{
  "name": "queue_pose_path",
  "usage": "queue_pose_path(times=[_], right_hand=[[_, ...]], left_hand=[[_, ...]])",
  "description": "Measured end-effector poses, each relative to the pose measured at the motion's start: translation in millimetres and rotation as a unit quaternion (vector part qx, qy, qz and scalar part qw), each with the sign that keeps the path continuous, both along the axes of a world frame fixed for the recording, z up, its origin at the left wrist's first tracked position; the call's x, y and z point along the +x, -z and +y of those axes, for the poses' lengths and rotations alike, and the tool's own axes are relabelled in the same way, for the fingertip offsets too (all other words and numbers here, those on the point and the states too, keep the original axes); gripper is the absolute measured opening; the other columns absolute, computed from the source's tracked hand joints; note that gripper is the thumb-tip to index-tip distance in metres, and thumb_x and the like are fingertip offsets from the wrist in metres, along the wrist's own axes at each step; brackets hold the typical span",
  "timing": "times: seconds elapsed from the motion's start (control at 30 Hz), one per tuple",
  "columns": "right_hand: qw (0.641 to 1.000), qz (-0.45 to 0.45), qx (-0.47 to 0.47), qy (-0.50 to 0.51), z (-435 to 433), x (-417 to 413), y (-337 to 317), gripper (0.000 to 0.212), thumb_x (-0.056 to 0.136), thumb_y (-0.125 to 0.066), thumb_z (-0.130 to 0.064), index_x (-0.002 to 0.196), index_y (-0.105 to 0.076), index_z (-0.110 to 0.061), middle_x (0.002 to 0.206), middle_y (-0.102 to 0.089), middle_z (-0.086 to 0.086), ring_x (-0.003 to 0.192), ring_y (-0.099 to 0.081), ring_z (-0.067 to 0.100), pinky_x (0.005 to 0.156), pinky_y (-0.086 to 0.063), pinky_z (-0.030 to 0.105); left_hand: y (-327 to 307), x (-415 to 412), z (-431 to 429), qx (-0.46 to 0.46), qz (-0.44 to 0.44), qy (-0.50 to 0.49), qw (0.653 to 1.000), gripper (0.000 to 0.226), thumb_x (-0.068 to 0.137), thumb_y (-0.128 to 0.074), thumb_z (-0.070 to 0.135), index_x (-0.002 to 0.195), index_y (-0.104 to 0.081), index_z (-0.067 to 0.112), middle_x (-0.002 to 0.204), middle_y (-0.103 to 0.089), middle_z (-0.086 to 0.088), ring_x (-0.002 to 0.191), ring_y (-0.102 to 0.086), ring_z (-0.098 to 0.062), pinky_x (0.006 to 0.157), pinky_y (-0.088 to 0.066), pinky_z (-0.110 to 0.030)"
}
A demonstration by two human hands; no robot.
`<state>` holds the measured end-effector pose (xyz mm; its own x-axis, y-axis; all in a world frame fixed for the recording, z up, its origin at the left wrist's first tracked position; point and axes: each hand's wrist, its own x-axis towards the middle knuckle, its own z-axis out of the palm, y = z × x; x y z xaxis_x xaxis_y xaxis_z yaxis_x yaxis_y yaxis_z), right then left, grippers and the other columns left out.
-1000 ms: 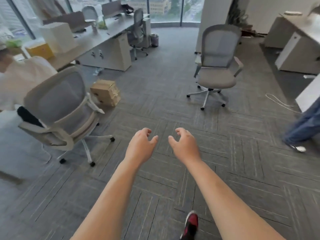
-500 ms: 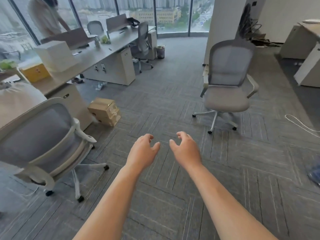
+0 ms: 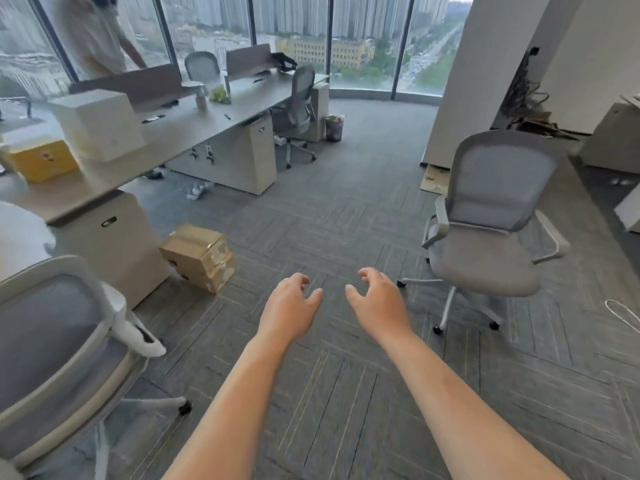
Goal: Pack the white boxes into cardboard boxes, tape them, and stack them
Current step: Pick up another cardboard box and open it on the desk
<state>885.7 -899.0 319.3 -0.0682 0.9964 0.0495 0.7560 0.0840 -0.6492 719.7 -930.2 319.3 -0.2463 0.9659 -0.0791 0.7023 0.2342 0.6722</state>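
My left hand (image 3: 289, 310) and my right hand (image 3: 379, 303) are stretched out side by side over the grey carpet, fingers loosely curled, holding nothing. A small stack of taped cardboard boxes (image 3: 199, 256) sits on the floor to the left of my hands, beside the desk cabinet. A large white box (image 3: 98, 124) stands on the long desk (image 3: 194, 126) at the left, with a yellow box (image 3: 43, 161) next to it.
A grey mesh office chair (image 3: 485, 230) stands to the right and another chair (image 3: 59, 348) close at the left. A person (image 3: 93, 36) stands behind the desk by the windows. Flat cardboard (image 3: 434, 178) lies by the white pillar. A white cable (image 3: 623, 313) lies at far right.
The view has lifted and moved forward; the chairs and stacked boxes now sit lower and closer. My hands have stayed empty and side by side. My shoe and the passer-by at the right have left the view.
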Motion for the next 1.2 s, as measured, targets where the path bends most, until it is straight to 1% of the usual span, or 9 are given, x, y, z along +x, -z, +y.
queue_pose_path(times=[0.1,0.2,0.33,0.5,0.67,0.8,0.93,1.1,1.2], right_hand=[[1.000,0.002,0.013,0.011,64,-21,-7,0.048,0.095,-0.055,-0.042,0.136,-0.051,-0.018,0.130,-0.057,0.001,0.120,-0.051,0.018,0.096,-0.043,0.034],[1.000,0.010,0.002,0.015,126,-34,-6,0.049,0.095,-0.054,-0.043,0.137,-0.051,-0.018,0.133,-0.056,0.000,0.123,-0.051,0.018,0.097,-0.044,0.035],[1.000,0.008,-0.010,0.013,212,-41,8,0.047,0.094,-0.054,-0.043,0.135,-0.051,-0.020,0.130,-0.057,-0.001,0.121,-0.051,0.018,0.093,-0.045,0.034],[0.999,0.027,-0.016,-0.022,337,-55,30,0.047,0.095,-0.054,-0.043,0.135,-0.051,-0.019,0.133,-0.055,0.002,0.124,-0.049,0.020,0.099,-0.044,0.038],[0.995,0.024,-0.035,-0.089,454,-84,27,0.046,0.095,-0.054,-0.043,0.135,-0.051,-0.020,0.133,-0.055,0.000,0.124,-0.048,0.020,0.098,-0.042,0.037],[0.987,0.017,-0.042,-0.155,529,-130,17,0.047,0.095,-0.055,-0.042,0.136,-0.051,-0.018,0.131,-0.057,0.003,0.121,-0.050,0.021,0.095,-0.040,0.035],[0.975,0.004,-0.038,-0.219,588,-187,14,0.048,0.095,-0.055,-0.041,0.137,-0.050,-0.017,0.129,-0.057,0.003,0.119,-0.051,0.020,0.093,-0.041,0.034],[0.958,-0.015,-0.029,-0.286,671,-278,26,0.049,0.095,-0.055,-0.040,0.138,-0.050,-0.016,0.132,-0.056,0.001,0.121,-0.051,0.020,0.096,-0.043,0.035],[0.950,-0.034,-0.020,-0.310,730,-333,32,0.048,0.096,-0.055,-0.040,0.138,-0.050,-0.018,0.131,-0.057,-0.001,0.120,-0.052,0.018,0.094,-0.043,0.033]], left_hand=[[-10,-13,75,0.006,0.007,0.014,1.000,0.049,0.097,-0.053,0.045,0.137,-0.051,0.017,0.131,-0.058,-0.003,0.118,-0.056,-0.018,0.099,-0.046,-0.037],[-13,-21,142,0.004,0.010,0.026,1.000,0.049,0.097,-0.052,0.045,0.137,-0.051,0.017,0.131,-0.058,-0.001,0.116,-0.055,-0.017,0.097,-0.046,-0.034],[-3,-30,227,-0.009,0.012,0.028,1.000,0.049,0.096,-0.053,0.045,0.136,-0.051,0.017,0.131,-0.058,-0.001,0.115,-0.056,-0.017,0.095,-0.046,-0.033],[14,-44,340,-0.019,0.031,-0.004,0.999,0.049,0.097,-0.054,0.044,0.137,-0.050,0.016,0.131,-0.058,-0.003,0.117,-0.055,-0.017,0.095,-0.045,-0.032],[6,-70,431,-0.035,0.043,-0.073,0.996,0.049,0.097,-0.054,0.043,0.137,-0.050,0.016,0.131,-0.057,-0.004,0.118,-0.055,-0.018,0.096,-0.043,-0.031],[-1,-109,479,-0.040,0.032,-0.137,0.989,0.048,0.097,-0.053,0.044,0.137,-0.050,0.017,0.131,-0.057,-0.003,0.115,-0.055,-0.018,0.092,-0.044,-0.031],[0,-162,519,-0.043,0.027,-0.204,0.978,0.048,0.097,-0.052,0.045,0.136,-0.052,0.017,0.130,-0.057,-0.004,0.114,-0.057,-0.019,0.095,-0.045,-0.033],[20,-241,589,-0.020,0.002,-0.264,0.964,0.045,0.098,-0.052,0.044,0.134,-0.053,0.016,0.127,-0.058,-0.003,0.113,-0.056,-0.018,0.096,-0.047,-0.035],[32,-293,644,-0.013,-0.009,-0.284,0.959,0.045,0.098,-0.051,0.043,0.134,-0.052,0.016,0.128,-0.058,-0.003,0.114,-0.055,-0.019,0.096,-0.047,-0.036]])
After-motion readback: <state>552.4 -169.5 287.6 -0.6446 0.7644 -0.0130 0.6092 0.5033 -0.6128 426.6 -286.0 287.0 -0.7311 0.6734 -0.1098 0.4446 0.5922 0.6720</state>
